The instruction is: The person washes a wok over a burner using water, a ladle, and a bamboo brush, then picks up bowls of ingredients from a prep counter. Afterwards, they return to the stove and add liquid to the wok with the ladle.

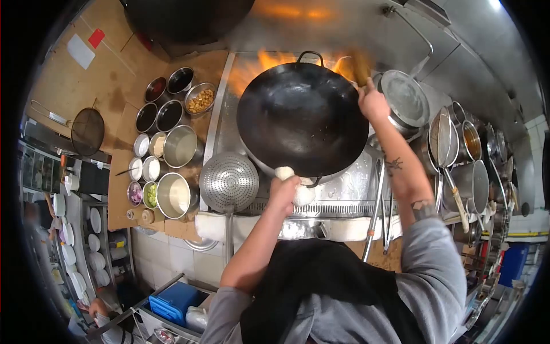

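A large black wok (303, 114) sits over the burner, its inside dark and bare, with orange flames (252, 71) rising behind its far rim. At the near rim, my left hand (283, 194) grips a folded white cloth (302, 195) against the wok's near handle. Beyond the right rim, my right hand (373, 103) is closed around a brownish, motion-blurred thing (361, 67) that I cannot make out. Left of the wok lies a perforated metal strainer ladle (229, 182).
Metal bowls of sauces and ingredients (170, 116) stand on the left. A lidded-looking round pan (404, 98), a faucet (421, 43), and pots with strainers (444, 137) are at the right. A person's hand (98, 307) shows at lower left.
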{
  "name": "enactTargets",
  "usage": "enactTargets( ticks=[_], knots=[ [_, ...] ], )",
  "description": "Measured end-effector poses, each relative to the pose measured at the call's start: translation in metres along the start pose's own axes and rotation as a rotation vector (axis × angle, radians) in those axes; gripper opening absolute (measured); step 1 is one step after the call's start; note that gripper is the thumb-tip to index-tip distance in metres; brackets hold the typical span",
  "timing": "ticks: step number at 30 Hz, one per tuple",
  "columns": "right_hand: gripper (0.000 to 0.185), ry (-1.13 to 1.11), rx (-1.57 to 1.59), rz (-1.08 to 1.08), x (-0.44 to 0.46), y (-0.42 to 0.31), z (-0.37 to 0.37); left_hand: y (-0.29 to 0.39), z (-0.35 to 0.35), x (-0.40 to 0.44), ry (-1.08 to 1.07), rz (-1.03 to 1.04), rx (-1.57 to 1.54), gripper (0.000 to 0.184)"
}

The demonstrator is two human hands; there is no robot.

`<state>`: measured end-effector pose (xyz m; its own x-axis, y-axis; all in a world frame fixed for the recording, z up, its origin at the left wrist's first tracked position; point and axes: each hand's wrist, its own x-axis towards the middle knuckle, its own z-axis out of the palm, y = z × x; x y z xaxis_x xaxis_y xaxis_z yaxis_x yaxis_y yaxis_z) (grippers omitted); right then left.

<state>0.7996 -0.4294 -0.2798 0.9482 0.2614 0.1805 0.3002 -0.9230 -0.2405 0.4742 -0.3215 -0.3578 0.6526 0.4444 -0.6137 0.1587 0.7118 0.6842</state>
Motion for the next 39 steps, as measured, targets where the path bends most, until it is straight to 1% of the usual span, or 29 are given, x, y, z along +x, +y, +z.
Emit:
enactTargets(
  ticks=[2, 3, 5, 6, 7, 9, 11, 13, 14, 15, 16, 17, 18, 19, 20, 21, 22, 24, 27, 28, 30, 31, 32, 33, 35, 36, 37, 38, 39],
  knots=[
    [0.045, 0.12, 0.383, 0.125, -0.005, -0.013, 0.05, -0.007, 0.0, -0.001, 0.004, 0.001, 0.001, 0.017],
    [0.047, -0.52, 0.365, 0.16, -0.021, -0.026, 0.059, -0.005, 0.001, -0.002, 0.006, 0.006, 0.009, 0.017],
    [0.051, -0.826, 0.579, -0.165, -0.079, -0.039, 0.108, 0.001, 0.001, 0.003, -0.03, -0.02, 0.03, 0.019],
    [0.052, -1.019, 0.724, -0.391, -0.104, -0.052, 0.095, -0.001, 0.0, 0.001, -0.043, -0.043, 0.035, 0.021],
    [0.057, -1.28, 0.756, -0.33, -0.128, -0.065, 0.05, -0.002, 0.003, 0.001, 0.003, -0.054, -0.009, 0.021],
    [0.067, -1.404, 0.262, -0.592, -0.09, -0.053, -0.023, -0.001, 0.004, 0.004, 0.0, -0.008, 0.047, 0.021],
    [0.068, -1.193, -0.387, -0.786, 0.006, 0.013, 0.008, -0.008, 0.0, -0.006, 0.009, -0.016, 0.08, 0.021],
    [0.064, -0.436, -0.252, -0.231, 0.025, 0.003, -0.028, -0.006, 0.006, -0.005, 0.003, -0.017, 0.051, 0.02],
    [0.057, -0.155, -0.028, -0.083, 0.015, -0.009, -0.001, -0.005, 0.01, -0.004, 0.008, -0.018, 0.033, 0.02],
    [0.053, 0.186, 0.387, 0.012, 0.008, -0.021, 0.054, -0.005, 0.012, -0.004, 0.017, 0.0, -0.018, 0.015],
    [0.049, 0.09, 0.538, 0.103, -0.011, -0.048, 0.073, -0.006, 0.011, -0.004, 0.014, -0.018, -0.012, 0.015],
    [0.046, -0.201, 0.702, 0.07, -0.028, -0.059, 0.11, -0.006, 0.01, -0.002, 0.009, -0.033, -0.005, 0.016],
    [0.042, -0.522, 0.564, 0.028, -0.058, -0.088, 0.099, -0.005, 0.007, -0.001, 0.004, -0.051, 0.01, 0.016],
    [0.048, -0.716, 0.785, -0.264, -0.067, -0.087, 0.193, -0.004, 0.005, 0.002, -0.006, -0.039, 0.03, 0.016],
    [0.053, -0.783, 0.822, -0.285, -0.11, -0.11, 0.138, -0.006, 0.003, 0.004, -0.016, -0.028, 0.044, 0.015],
    [0.057, -0.907, 0.85, -0.401, -0.125, -0.112, 0.097, -0.009, 0.001, 0.005, -0.026, -0.019, 0.055, 0.015],
    [0.064, -0.904, 0.716, -0.662, -0.121, -0.098, 0.082, -0.011, 0.001, 0.008, -0.018, -0.007, 0.059, 0.015],
    [0.061, -0.904, 0.418, -0.724, -0.081, -0.072, 0.056, -0.018, 0.001, 0.008, 0.007, 0.012, 0.084, 0.015],
    [0.051, -0.405, 0.29, -0.011, -0.051, -0.06, 0.095, -0.006, 0.013, -0.009, 0.028, -0.026, 0.033, 0.016],
    [0.047, -0.503, 0.425, 0.055, -0.069, -0.075, 0.087, -0.005, 0.014, -0.008, 0.031, -0.022, 0.004, 0.016],
    [0.043, -0.791, 0.416, -0.219, -0.098, -0.096, 0.083, -0.01, 0.011, -0.007, -0.013, 0.012, 0.005, 0.018],
    [0.048, -0.876, 0.574, -0.47, -0.118, -0.094, 0.083, -0.012, 0.011, -0.005, -0.022, 0.008, -0.004, 0.017],
    [0.053, -1.009, 0.466, -0.502, -0.12, -0.091, 0.043, -0.013, 0.012, -0.001, -0.028, 0.012, -0.015, 0.017],
    [0.059, -1.139, 0.352, -0.544, -0.122, -0.087, 0.001, -0.017, 0.007, 0.002, -0.061, 0.014, 0.018, 0.024],
    [0.067, -1.18, -0.165, -0.791, -0.06, -0.021, -0.012, -0.017, 0.011, 0.002, -0.027, 0.031, -0.007, 0.02],
    [0.054, -0.993, -0.554, -0.788, -0.02, 0.01, 0.001, -0.017, 0.011, 0.0, -0.01, 0.035, -0.012, 0.018],
    [0.051, -0.756, -0.541, -0.273, 0.005, 0.013, -0.04, -0.013, 0.012, -0.002, -0.014, 0.011, -0.027, 0.017],
    [0.046, -0.258, -0.324, -0.16, 0.009, 0.013, -0.034, -0.01, 0.014, -0.003, -0.012, 0.006, -0.031, 0.016],
    [0.045, -0.129, -0.059, -0.036, 0.011, 0.006, -0.021, -0.009, 0.017, -0.004, -0.006, 0.005, -0.044, 0.016]
  ],
)
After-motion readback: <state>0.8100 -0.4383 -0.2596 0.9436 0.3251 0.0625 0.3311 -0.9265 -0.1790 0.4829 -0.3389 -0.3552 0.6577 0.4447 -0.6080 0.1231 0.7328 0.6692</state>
